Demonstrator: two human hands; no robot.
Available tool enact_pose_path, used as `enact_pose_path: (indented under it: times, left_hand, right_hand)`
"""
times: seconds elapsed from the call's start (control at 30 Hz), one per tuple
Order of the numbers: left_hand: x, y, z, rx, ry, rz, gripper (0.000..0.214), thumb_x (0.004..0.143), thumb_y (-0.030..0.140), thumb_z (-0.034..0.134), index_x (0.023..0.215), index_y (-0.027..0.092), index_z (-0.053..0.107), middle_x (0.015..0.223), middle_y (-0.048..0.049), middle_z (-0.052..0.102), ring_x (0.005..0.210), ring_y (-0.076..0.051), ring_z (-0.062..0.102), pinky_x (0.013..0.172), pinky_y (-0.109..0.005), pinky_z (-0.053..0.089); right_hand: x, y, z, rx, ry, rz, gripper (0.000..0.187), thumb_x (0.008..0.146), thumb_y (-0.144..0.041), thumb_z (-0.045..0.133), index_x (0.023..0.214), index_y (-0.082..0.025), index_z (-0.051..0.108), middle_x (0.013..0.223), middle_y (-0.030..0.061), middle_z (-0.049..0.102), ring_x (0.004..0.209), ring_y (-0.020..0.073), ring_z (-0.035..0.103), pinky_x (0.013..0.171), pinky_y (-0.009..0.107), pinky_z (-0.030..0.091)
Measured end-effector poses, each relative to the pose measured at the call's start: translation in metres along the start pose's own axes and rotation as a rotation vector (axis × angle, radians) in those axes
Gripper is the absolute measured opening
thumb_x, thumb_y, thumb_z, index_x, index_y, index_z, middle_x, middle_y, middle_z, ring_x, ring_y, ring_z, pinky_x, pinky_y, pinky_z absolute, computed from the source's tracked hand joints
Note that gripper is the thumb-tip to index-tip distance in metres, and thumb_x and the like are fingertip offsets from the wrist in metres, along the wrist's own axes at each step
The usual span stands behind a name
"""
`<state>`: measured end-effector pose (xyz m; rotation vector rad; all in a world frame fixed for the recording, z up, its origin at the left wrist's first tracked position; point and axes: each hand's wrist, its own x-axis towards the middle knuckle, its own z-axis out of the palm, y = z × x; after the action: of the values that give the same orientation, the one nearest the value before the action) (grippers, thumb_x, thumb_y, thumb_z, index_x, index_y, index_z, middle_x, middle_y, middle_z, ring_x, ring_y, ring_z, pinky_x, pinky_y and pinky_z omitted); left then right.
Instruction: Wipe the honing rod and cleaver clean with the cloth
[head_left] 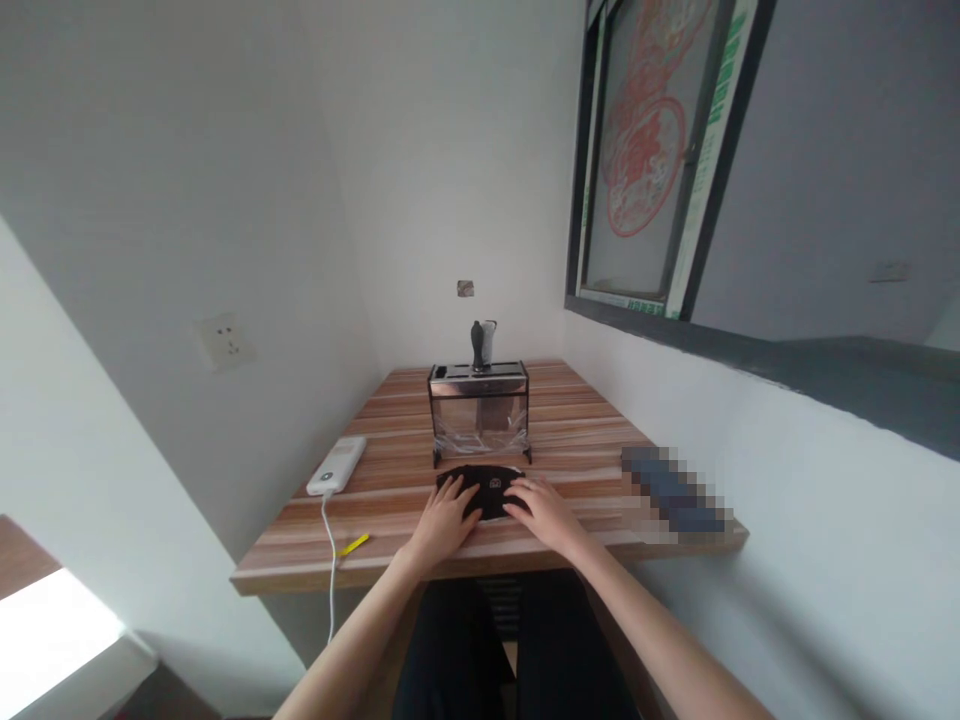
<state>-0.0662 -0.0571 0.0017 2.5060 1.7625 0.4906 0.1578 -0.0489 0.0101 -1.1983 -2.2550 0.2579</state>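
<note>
A flat black oval object (489,487) with a small white mark lies on the wooden table (585,430), just in front of a metal-framed clear knife holder (479,412). My left hand (447,517) rests on the oval's left edge, fingers stretched out flat. On its right edge lies my right hand (541,507), fingers likewise spread. One dark knife handle (477,346) sticks up from the top of the holder.
A white power bank (337,465) lies at the table's left, its white cable (331,570) hanging over the front edge beside a small yellow strip (353,545). A blurred dark object (673,492) sits at the right. Walls close in left, back and right.
</note>
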Motion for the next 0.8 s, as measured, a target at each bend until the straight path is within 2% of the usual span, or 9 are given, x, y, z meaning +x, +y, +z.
enact_pose_path:
  times: [0.13,0.3,0.53,0.8]
  left_hand:
    - [0.015,0.017,0.006,-0.056,0.003,0.065,0.047,0.089,0.036,0.051,0.134,0.024,0.052,0.146,-0.012,0.044,0.139,-0.031,0.031,0.113,-0.05,0.026]
    - [0.019,0.019,0.003,-0.109,0.034,0.106,0.042,0.088,0.03,0.053,0.128,0.021,0.058,0.143,-0.0124,0.047,0.137,-0.029,0.035,0.113,-0.048,0.029]
    - [0.014,0.011,0.0,-0.14,0.065,0.102,0.041,0.087,0.028,0.054,0.126,0.019,0.059,0.138,-0.0138,0.052,0.132,-0.028,0.043,0.111,-0.045,0.034]
    - [0.015,0.014,-0.007,-0.178,0.112,0.084,0.034,0.085,0.023,0.054,0.117,0.017,0.064,0.133,-0.0135,0.056,0.125,-0.027,0.049,0.108,-0.042,0.037]
  right_hand:
    - [-0.009,0.017,-0.01,0.002,0.045,0.045,0.02,0.09,-0.027,0.052,0.102,-0.021,0.067,0.111,0.0087,0.067,0.108,0.0247,0.06,0.105,0.047,0.035]
    - [-0.012,0.02,-0.008,0.02,0.078,0.053,0.018,0.087,-0.022,0.055,0.102,-0.021,0.065,0.111,0.0091,0.064,0.107,0.025,0.059,0.095,0.039,0.044]
    - [-0.004,0.025,-0.006,0.064,0.064,0.032,0.017,0.085,-0.017,0.057,0.1,-0.021,0.063,0.108,0.0072,0.063,0.105,0.0227,0.059,0.093,0.036,0.046]
    - [0.002,0.03,-0.008,0.079,0.033,0.03,0.018,0.083,-0.015,0.059,0.1,-0.02,0.064,0.11,0.0071,0.062,0.106,0.0219,0.059,0.093,0.036,0.045]
